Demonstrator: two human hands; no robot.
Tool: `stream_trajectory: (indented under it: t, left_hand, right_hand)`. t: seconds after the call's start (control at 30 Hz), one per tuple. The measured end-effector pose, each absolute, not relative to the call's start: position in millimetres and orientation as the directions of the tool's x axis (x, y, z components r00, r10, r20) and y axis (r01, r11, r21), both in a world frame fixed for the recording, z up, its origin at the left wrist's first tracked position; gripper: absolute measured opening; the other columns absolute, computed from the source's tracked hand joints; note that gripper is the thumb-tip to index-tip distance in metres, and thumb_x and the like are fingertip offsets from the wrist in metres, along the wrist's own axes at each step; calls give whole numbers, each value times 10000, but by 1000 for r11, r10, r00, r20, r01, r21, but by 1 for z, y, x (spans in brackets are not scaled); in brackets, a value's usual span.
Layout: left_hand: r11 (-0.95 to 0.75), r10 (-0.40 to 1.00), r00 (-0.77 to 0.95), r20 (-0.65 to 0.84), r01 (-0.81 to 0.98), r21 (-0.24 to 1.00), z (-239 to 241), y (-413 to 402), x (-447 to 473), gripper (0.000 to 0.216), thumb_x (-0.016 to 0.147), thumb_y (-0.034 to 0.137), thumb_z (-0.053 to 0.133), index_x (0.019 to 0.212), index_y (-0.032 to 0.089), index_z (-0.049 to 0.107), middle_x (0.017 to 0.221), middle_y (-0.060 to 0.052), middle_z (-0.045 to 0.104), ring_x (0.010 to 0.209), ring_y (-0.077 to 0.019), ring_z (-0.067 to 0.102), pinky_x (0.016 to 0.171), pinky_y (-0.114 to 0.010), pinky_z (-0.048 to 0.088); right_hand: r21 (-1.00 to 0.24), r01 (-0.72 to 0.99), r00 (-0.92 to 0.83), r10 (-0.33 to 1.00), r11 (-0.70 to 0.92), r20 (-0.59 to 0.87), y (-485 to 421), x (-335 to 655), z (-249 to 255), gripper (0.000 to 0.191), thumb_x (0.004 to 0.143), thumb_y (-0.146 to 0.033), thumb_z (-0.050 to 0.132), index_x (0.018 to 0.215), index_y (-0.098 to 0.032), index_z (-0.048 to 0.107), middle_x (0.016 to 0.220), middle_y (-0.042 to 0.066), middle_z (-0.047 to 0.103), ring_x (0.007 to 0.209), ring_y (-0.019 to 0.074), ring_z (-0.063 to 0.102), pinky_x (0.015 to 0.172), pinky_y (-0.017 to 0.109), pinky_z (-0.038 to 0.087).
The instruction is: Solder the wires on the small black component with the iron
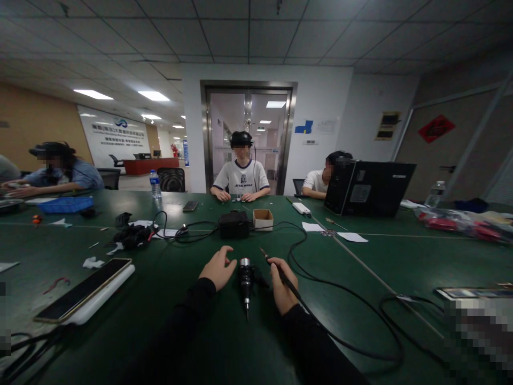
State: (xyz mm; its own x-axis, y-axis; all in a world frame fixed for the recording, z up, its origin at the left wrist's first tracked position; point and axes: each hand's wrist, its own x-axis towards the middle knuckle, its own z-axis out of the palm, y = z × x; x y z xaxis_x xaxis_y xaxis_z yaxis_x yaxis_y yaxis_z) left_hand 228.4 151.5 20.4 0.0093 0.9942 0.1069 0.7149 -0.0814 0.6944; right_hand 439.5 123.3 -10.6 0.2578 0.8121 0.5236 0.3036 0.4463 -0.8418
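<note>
My left hand (218,268) is held over the green table, with its fingers apart and nothing in them. In my right hand (285,286) is a soldering iron (289,284), gripped like a pen. Its thin tip points forward and left, and a black cord runs back from it along my forearm. Between my hands lies a black tool (246,280) with a silver, red-rimmed far end and a pointed metal tip toward me. A dark part lies against its right side, its kind unclear.
Ahead are a black box (234,224) and a small open cardboard box (263,220). Cables (348,291) loop across the right side. A phone (86,291) rests on a white block at left. Across the table sits a person (240,176); a black computer case (368,188) stands at right.
</note>
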Motion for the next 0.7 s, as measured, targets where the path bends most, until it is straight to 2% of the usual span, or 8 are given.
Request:
stream_trajectory:
  t: [0.07,0.13,0.17,0.33,0.53,0.7]
  left_hand:
    - [-30,996,81,-36,685,728,26,146,248,755,712,503,630,1367,230,375,1163,-134,572,773,-194,617,606,-271,476]
    - [12,980,134,-146,698,716,28,143,264,1019,559,490,752,1429,250,279,1275,-186,499,724,-200,623,522,-259,468]
    - [11,975,147,-167,717,697,28,142,270,1071,509,444,784,1430,259,270,1290,-194,484,703,-197,625,497,-252,461]
    - [-16,989,105,-101,768,640,20,144,282,849,504,258,725,1291,242,408,1167,-157,537,654,-180,616,486,-241,453]
    - [6,983,114,-141,758,652,18,135,252,790,495,255,709,1227,262,410,1161,-118,538,639,-155,594,461,-223,466]
    - [72,980,64,-187,765,640,28,108,185,796,507,226,657,1253,259,381,1188,-125,556,690,-182,619,477,-235,490]
  right_hand:
    - [-845,304,259,816,440,517,121,440,-11,306,839,-415,501,914,-181,683,726,23,635,678,175,574,613,260,447]
    - [-848,304,261,818,433,512,119,441,-11,304,836,-416,503,912,-181,682,731,23,639,684,176,574,612,257,445]
    - [-849,304,262,819,432,511,118,441,-11,303,835,-416,504,909,-181,681,734,23,640,687,176,575,612,256,445]
    - [-842,309,259,813,442,521,112,441,-10,304,835,-418,502,892,-179,681,745,25,643,697,177,579,622,256,446]
    - [-828,311,268,793,467,548,109,439,-8,315,828,-431,510,877,-176,687,703,18,630,664,171,572,602,250,441]
    - [-844,302,265,812,443,521,109,439,-7,329,831,-452,510,873,-177,687,688,18,625,634,171,571,578,253,436]
